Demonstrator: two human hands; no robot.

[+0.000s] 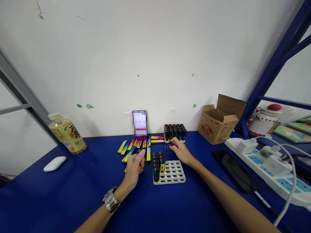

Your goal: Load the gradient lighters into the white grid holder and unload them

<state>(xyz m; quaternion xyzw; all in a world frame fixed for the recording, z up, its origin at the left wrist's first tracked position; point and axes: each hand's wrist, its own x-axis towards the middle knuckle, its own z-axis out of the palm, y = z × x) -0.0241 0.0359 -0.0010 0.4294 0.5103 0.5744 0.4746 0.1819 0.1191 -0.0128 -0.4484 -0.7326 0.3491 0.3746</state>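
Note:
My left hand point(134, 166) is closed around a lighter point(139, 150), of which only the dark top shows. In the fingers of my right hand point(181, 151) is another lighter point(171, 143), dark-topped with a reddish body. Between and just below the hands lies a white tray point(181, 176) with a grid of holes. Several black-topped lighters point(156, 174) stand upright in its left part. Beyond my right hand, a second block of upright lighters point(175, 132) fills another white tray. Long, bright gradient-coloured pieces point(148, 153) are spread beyond my left hand.
A phone point(140, 123) leans on the wall. At left are a drink bottle point(68, 133) and a white earbud case point(55, 163). An open cardboard box point(213, 126), a dark phone point(235, 170) and a power strip point(264, 165) with cables occupy the right.

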